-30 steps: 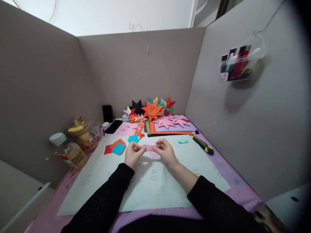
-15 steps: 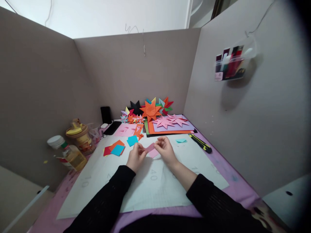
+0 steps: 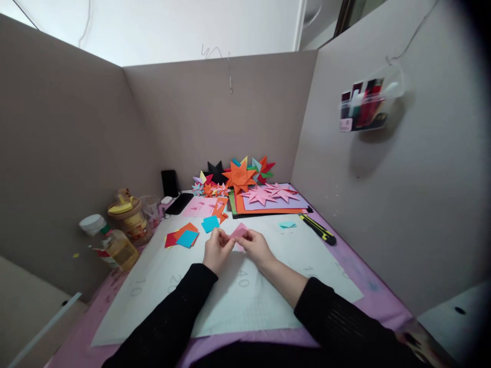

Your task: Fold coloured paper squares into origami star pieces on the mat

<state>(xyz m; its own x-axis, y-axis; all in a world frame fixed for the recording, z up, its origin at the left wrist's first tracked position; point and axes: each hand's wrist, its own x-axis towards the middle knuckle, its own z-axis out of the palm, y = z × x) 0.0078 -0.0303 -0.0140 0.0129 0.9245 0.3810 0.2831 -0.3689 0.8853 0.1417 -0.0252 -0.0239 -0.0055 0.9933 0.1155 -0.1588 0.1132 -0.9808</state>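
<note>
A small pink paper is held between my two hands over the middle of the white sheet. My left hand pinches its left edge, while my right hand grips it from the right, the fingertips of both nearly meeting. Part of the paper is hidden behind my fingers. Blue squares lie just beyond my left hand. Farther left, red, orange and blue squares overlap in a pile. A small folded turquoise paper rests to the right of my right hand.
A yellow-black cutter lies at the right edge. Folded paper stars and stacked coloured sheets stand at the back. A bottle, a tub and a black phone are on the left.
My right hand has moved left and closer to my left hand. The pink paper is turned, with its pointed corner now upward. The view has shifted slightly.
</note>
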